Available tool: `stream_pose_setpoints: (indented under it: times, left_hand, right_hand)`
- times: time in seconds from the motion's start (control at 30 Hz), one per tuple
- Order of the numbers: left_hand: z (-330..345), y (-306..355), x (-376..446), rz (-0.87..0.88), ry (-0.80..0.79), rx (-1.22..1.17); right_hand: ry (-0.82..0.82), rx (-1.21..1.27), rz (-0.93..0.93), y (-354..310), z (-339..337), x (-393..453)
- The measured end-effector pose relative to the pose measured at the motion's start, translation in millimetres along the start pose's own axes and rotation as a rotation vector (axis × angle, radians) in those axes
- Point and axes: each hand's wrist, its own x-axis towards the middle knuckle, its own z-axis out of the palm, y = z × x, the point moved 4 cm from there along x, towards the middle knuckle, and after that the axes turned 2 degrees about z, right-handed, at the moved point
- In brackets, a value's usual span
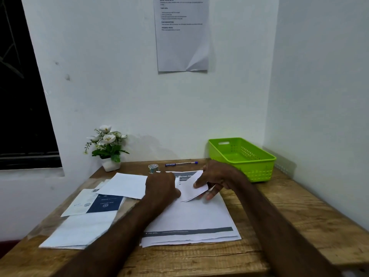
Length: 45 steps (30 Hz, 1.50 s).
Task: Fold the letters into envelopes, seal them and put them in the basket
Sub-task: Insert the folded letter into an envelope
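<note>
White walls are meeting in a corner behind a wooden table, with a printed sheet hanging on the wall above. Along the left, a potted flower is standing at the back and a pile of white envelopes is lying nearer the front edge. At the middle, a stack of letters is lying flat, its long axis running away from the person. Over it, the left hand is pinching the left edge of a folded white paper, while the right hand is gripping its right side, thumb on top and fingers underneath. That paper is tilting up toward the right. Behind, a tape roll and a pen are lying. A green basket is sitting at the right rear.
</note>
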Motion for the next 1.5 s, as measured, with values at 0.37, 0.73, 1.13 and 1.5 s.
stream_pose_setpoints:
  times: [0.37, 0.73, 1.13, 1.5]
  left_hand:
    - [1.6, -12.2, 7.9, -0.005, -0.04, -0.132]
    - [10.4, -51.0, 16.1, 0.025, -0.188, -0.55]
    - [-0.8, -48.9, 21.4, -0.057, -0.054, -0.667]
    - [-1.8, -46.4, 15.4, -0.109, -0.12, -0.67]
  right_hand:
    - [0.705, -0.74, -0.055, -8.8, -5.5, -0.2]
    - [0.317, -0.23, -0.091, -1.9, 37.6, 56.4]
    - [0.083, 0.336, -0.101, -4.5, 44.6, 56.1]
    - [-0.021, 0.611, -0.036, -3.6, 43.3, 59.7]
